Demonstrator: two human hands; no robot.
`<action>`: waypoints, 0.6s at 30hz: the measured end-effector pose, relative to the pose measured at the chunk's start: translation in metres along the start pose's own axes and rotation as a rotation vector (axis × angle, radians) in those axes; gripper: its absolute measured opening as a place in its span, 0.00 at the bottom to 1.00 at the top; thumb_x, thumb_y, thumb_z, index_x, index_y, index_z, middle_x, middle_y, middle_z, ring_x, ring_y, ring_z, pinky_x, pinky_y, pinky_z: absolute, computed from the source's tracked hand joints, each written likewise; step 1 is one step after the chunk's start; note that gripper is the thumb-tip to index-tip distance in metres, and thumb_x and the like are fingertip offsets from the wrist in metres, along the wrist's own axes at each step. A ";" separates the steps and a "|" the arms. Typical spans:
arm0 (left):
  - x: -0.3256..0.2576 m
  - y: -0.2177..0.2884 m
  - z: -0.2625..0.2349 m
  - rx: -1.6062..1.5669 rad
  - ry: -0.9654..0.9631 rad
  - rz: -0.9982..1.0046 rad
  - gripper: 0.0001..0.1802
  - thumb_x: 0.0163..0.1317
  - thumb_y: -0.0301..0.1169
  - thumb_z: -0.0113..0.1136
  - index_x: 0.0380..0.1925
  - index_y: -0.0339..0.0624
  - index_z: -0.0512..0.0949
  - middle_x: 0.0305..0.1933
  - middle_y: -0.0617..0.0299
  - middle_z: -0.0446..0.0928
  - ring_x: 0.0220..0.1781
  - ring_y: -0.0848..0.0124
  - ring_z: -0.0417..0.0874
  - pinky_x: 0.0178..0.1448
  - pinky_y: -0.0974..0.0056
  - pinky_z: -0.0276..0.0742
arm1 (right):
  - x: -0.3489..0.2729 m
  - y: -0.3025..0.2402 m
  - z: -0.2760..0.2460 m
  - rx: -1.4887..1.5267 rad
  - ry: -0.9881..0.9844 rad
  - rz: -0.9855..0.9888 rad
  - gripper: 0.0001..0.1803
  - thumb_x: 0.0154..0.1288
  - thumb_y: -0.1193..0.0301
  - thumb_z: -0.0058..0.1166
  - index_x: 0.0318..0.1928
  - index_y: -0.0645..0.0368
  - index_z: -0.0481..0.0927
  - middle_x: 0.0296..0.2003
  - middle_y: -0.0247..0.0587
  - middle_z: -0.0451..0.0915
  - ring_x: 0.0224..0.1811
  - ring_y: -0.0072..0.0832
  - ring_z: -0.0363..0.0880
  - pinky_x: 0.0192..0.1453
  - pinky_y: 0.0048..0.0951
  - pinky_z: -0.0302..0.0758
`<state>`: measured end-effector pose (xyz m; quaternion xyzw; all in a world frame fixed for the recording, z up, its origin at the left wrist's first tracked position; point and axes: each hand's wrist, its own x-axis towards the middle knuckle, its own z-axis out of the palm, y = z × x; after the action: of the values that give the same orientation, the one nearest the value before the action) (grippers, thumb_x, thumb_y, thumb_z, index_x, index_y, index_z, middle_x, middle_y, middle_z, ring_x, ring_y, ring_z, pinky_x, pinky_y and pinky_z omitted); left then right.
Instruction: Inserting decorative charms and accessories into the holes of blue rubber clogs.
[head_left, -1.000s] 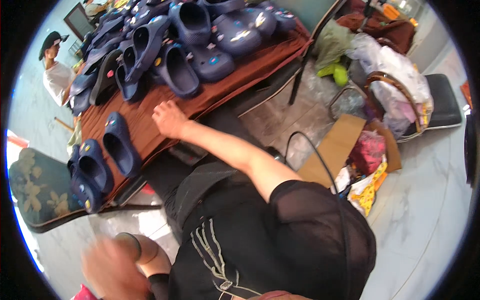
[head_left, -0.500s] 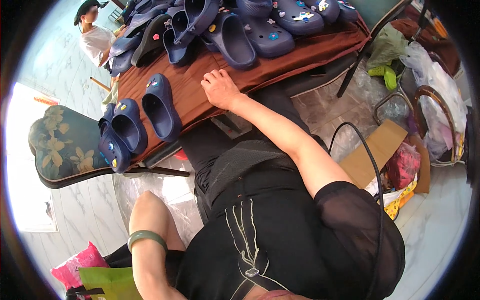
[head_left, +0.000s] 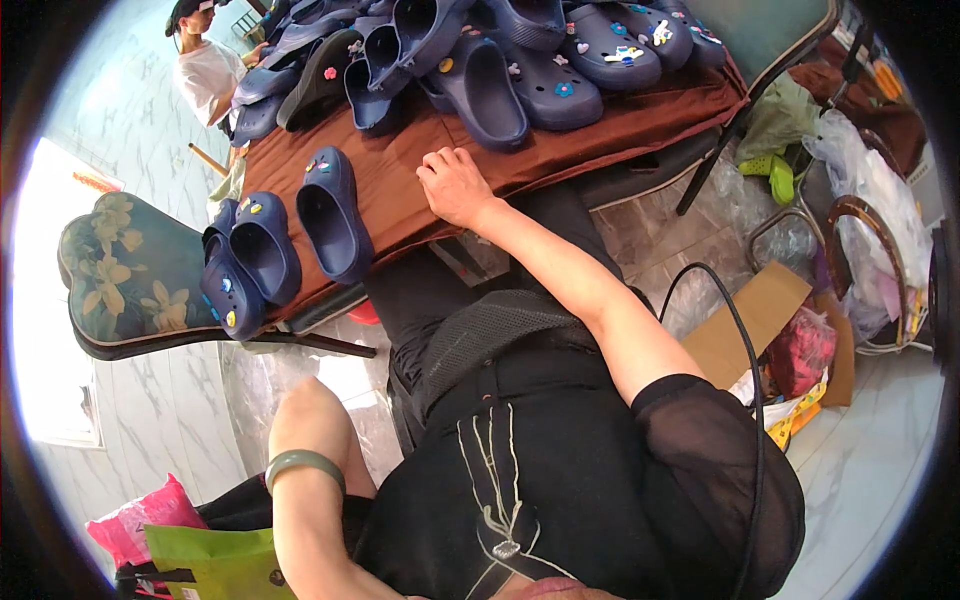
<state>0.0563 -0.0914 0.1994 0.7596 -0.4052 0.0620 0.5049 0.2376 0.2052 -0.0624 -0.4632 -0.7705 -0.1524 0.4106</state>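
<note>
My right hand (head_left: 455, 187) rests near the front edge of the brown cloth-covered table (head_left: 400, 180), fingers curled in. No object shows in it, though its palm side is hidden. Left of it stand a few navy clogs apart from the rest: a single clog (head_left: 333, 215) with charms on its strap, and next to it a clog (head_left: 265, 247) leaning against others. Beyond my right hand lies a heap of navy clogs (head_left: 480, 95), many with colourful charms. My left arm (head_left: 315, 425), with a green bangle (head_left: 303, 462), is bent with the elbow forward; the hand is out of view.
A flowered chair (head_left: 140, 275) stands at the left. Someone in a white shirt (head_left: 205, 80) is beyond the table. A pink bag (head_left: 150, 520) and green bag (head_left: 215, 560) are at lower left. At right are an open cardboard box (head_left: 745, 315), plastic bags (head_left: 855, 180) and lime clogs (head_left: 770, 175).
The whole view has shifted slightly, with the table and clogs a little further right and down. My right hand stays at the same place on the cloth; my left arm remains bent.
</note>
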 end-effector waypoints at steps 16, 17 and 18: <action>0.018 0.004 0.010 0.211 0.166 -0.031 0.08 0.56 0.33 0.53 0.32 0.43 0.77 0.23 0.60 0.78 0.21 0.66 0.78 0.18 0.61 0.72 | 0.006 -0.004 -0.004 -0.028 -0.020 -0.020 0.08 0.56 0.69 0.45 0.33 0.55 0.77 0.38 0.38 0.74 0.46 0.35 0.70 0.51 0.39 0.64; 0.014 0.007 0.014 0.273 0.111 -0.053 0.09 0.56 0.33 0.53 0.33 0.43 0.77 0.24 0.60 0.78 0.22 0.65 0.79 0.17 0.60 0.73 | 0.003 0.000 -0.005 -0.030 -0.014 -0.007 0.09 0.57 0.69 0.45 0.34 0.55 0.77 0.39 0.38 0.74 0.47 0.35 0.70 0.51 0.39 0.64; 0.010 0.007 0.017 0.286 0.125 -0.066 0.09 0.56 0.33 0.53 0.33 0.43 0.77 0.24 0.60 0.78 0.22 0.65 0.79 0.17 0.60 0.73 | 0.000 0.005 -0.006 -0.032 -0.009 0.007 0.09 0.58 0.69 0.45 0.36 0.55 0.78 0.40 0.38 0.74 0.47 0.35 0.70 0.52 0.39 0.64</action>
<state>0.0523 -0.1119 0.2014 0.8313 -0.3349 0.1495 0.4177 0.2445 0.2040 -0.0589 -0.4731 -0.7680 -0.1611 0.4004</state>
